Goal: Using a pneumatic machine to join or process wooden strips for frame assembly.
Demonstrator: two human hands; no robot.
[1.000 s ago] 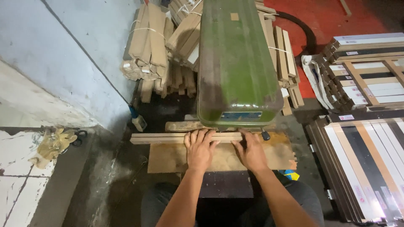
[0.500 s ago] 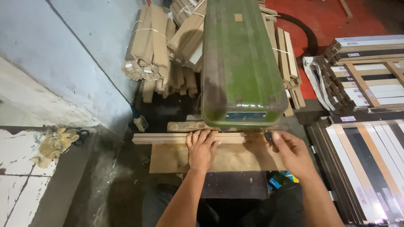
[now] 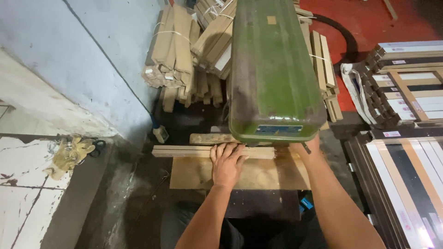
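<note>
The left hand (image 3: 227, 162) lay flat, fingers spread, pressing a wooden strip (image 3: 203, 151) onto the board (image 3: 272, 177) under the green machine (image 3: 270, 74). The right hand (image 3: 312, 146) reached beneath the machine's edge, its fingers hidden, so its grip could not be told

blocked above: green machine housing (image 3: 272, 74) | open: board (image 3: 194, 175) left part
</note>
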